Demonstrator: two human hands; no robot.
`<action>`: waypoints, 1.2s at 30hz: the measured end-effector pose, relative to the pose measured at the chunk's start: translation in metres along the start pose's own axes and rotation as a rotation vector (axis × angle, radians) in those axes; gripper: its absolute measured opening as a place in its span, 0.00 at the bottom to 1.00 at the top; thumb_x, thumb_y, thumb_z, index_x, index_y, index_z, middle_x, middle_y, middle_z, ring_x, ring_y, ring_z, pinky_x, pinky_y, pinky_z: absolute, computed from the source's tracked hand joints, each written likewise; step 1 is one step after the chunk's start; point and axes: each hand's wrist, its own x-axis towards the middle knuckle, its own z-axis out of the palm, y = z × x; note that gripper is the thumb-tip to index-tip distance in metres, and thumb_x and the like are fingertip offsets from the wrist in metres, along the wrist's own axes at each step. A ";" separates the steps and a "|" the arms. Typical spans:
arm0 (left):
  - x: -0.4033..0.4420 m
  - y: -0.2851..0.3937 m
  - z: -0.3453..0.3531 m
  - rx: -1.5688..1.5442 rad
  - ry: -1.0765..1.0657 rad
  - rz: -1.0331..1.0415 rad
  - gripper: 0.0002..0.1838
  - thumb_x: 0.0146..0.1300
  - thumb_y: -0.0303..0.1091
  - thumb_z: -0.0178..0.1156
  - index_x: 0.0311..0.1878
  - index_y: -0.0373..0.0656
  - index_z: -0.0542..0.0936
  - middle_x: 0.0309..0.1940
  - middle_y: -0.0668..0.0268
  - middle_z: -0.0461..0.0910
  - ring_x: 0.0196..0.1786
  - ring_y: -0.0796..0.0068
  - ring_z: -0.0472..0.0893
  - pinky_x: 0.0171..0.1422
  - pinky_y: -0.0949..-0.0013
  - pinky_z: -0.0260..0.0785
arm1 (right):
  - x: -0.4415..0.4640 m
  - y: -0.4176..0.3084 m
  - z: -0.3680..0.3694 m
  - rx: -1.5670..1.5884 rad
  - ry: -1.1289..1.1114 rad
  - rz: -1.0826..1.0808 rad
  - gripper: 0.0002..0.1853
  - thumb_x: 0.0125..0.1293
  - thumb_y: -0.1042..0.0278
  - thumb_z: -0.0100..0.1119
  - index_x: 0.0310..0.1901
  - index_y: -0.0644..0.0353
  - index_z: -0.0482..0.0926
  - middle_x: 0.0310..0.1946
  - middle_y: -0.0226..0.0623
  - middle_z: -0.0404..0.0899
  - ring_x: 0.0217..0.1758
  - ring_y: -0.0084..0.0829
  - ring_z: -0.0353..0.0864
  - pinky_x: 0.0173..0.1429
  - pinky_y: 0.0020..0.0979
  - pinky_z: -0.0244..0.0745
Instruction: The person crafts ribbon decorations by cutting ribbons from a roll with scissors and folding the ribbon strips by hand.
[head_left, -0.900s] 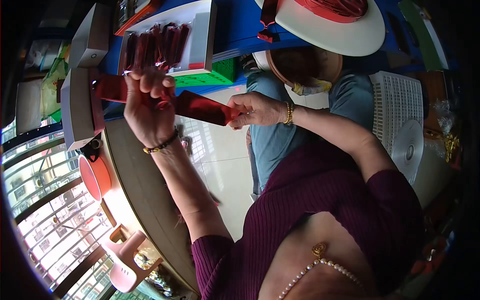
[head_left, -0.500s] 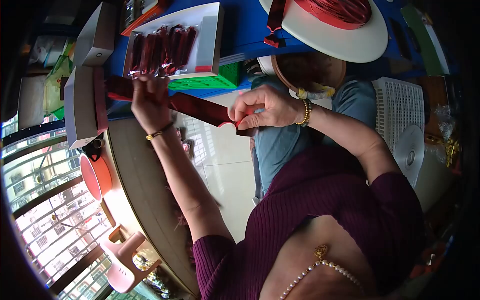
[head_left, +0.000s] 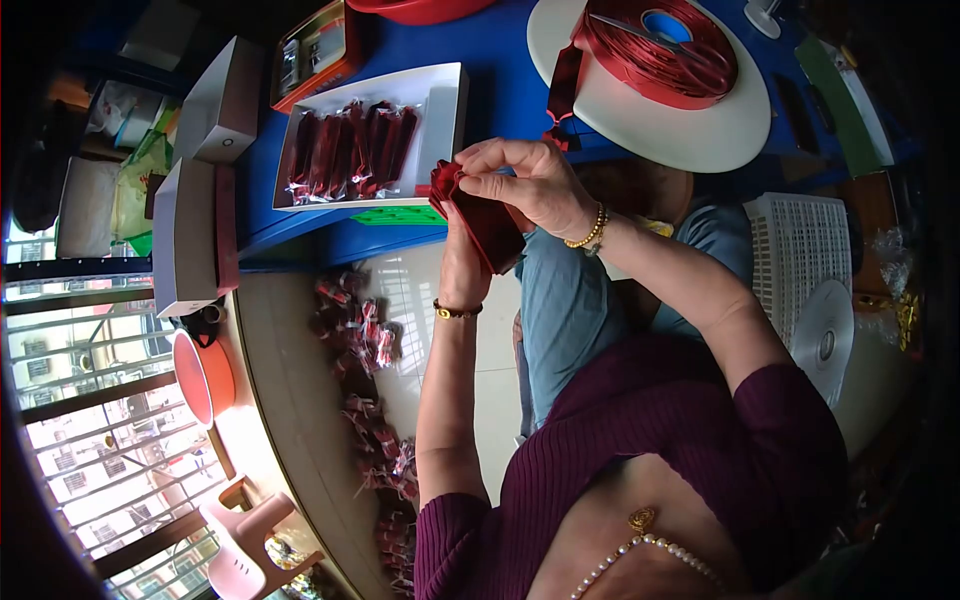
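A wide dark red ribbon (head_left: 493,232), partly folded and bunched at its upper end, is held between both hands above the floor in front of my lap. My left hand (head_left: 462,265) grips it from below and from the left, its fingers partly hidden behind the folds. From the right, my right hand (head_left: 535,190) pinches the gathered upper end between thumb and fingers. Just beyond the hands, a white open box (head_left: 442,120) holds several plastic-wrapped dark red pieces (head_left: 350,150). A big roll of red ribbon (head_left: 690,85) lies on a white round board (head_left: 705,145), with a loose end hanging over the edge.
The blue table (head_left: 500,60) carries an orange-red tray (head_left: 325,60) and a red basin (head_left: 420,8). White boxes (head_left: 190,225) stand at the left. Several red bundles (head_left: 375,335) lie on the floor. A white plastic basket (head_left: 800,235) is at my right.
My left hand has come right, close to my right hand. The ribbon, stretched out between them before, is now folded and bunched. The view has shifted, showing more of the table.
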 end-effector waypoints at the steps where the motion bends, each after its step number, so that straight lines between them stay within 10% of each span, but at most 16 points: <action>1: -0.002 -0.002 -0.001 0.021 -0.016 -0.031 0.41 0.60 0.72 0.27 0.56 0.45 0.67 0.38 0.65 0.78 0.38 0.78 0.78 0.38 0.76 0.70 | -0.001 -0.002 0.000 0.000 0.002 0.003 0.11 0.55 0.65 0.68 0.35 0.62 0.83 0.36 0.38 0.82 0.43 0.25 0.79 0.49 0.25 0.73; 5: -0.011 0.000 0.021 -0.105 0.217 -0.012 0.42 0.60 0.73 0.27 0.55 0.44 0.68 0.34 0.66 0.78 0.32 0.81 0.76 0.30 0.80 0.66 | -0.006 -0.005 -0.002 -0.070 0.022 0.176 0.08 0.56 0.70 0.65 0.36 0.63 0.82 0.43 0.42 0.79 0.48 0.26 0.77 0.55 0.27 0.68; 7: -0.014 -0.005 0.002 0.016 -0.106 -0.038 0.42 0.58 0.74 0.28 0.53 0.44 0.68 0.31 0.67 0.77 0.28 0.84 0.73 0.26 0.82 0.60 | -0.009 -0.010 -0.001 -0.095 0.050 0.295 0.09 0.57 0.69 0.64 0.36 0.64 0.81 0.43 0.40 0.80 0.46 0.23 0.77 0.54 0.26 0.68; 11: -0.019 -0.009 0.012 0.280 -0.040 -0.061 0.15 0.67 0.46 0.51 0.33 0.44 0.74 0.21 0.73 0.72 0.18 0.88 0.65 0.20 0.81 0.54 | -0.010 -0.001 -0.004 -0.146 0.016 0.150 0.09 0.57 0.68 0.64 0.36 0.65 0.80 0.39 0.36 0.81 0.43 0.21 0.78 0.49 0.23 0.72; 16: -0.020 -0.004 0.014 0.225 0.056 -0.165 0.13 0.69 0.41 0.48 0.35 0.42 0.75 0.24 0.71 0.74 0.21 0.86 0.68 0.21 0.80 0.57 | -0.014 0.012 -0.009 -0.255 0.034 -0.058 0.14 0.58 0.68 0.63 0.44 0.62 0.75 0.41 0.32 0.78 0.45 0.19 0.75 0.50 0.23 0.72; 23: -0.011 0.005 -0.006 -0.155 0.206 0.089 0.11 0.70 0.37 0.46 0.39 0.40 0.73 0.30 0.65 0.78 0.31 0.74 0.77 0.35 0.70 0.68 | -0.091 0.047 -0.019 0.210 -0.343 0.497 0.22 0.64 0.68 0.57 0.57 0.62 0.63 0.39 0.34 0.75 0.41 0.19 0.75 0.46 0.23 0.71; 27: -0.009 0.002 -0.032 -0.414 0.085 0.070 0.12 0.71 0.39 0.44 0.39 0.42 0.73 0.20 0.73 0.61 0.19 0.81 0.58 0.38 0.70 0.64 | -0.107 0.006 -0.032 0.061 -0.384 0.624 0.22 0.63 0.70 0.56 0.57 0.64 0.63 0.25 0.31 0.75 0.24 0.18 0.74 0.31 0.19 0.69; 32: -0.011 -0.026 -0.020 -0.070 0.051 -0.087 0.25 0.65 0.57 0.48 0.44 0.41 0.73 0.21 0.73 0.66 0.19 0.83 0.63 0.31 0.72 0.64 | -0.069 -0.022 -0.050 0.283 -0.287 0.538 0.17 0.68 0.61 0.50 0.52 0.65 0.68 0.26 0.32 0.76 0.22 0.20 0.74 0.31 0.21 0.71; 36: -0.017 -0.041 0.012 -0.082 -0.221 -0.003 0.39 0.52 0.64 0.60 0.55 0.42 0.66 0.45 0.65 0.72 0.43 0.77 0.74 0.43 0.71 0.70 | -0.031 -0.030 -0.050 0.108 -0.354 0.611 0.34 0.69 0.38 0.31 0.56 0.66 0.65 0.33 0.36 0.79 0.21 0.19 0.74 0.28 0.21 0.69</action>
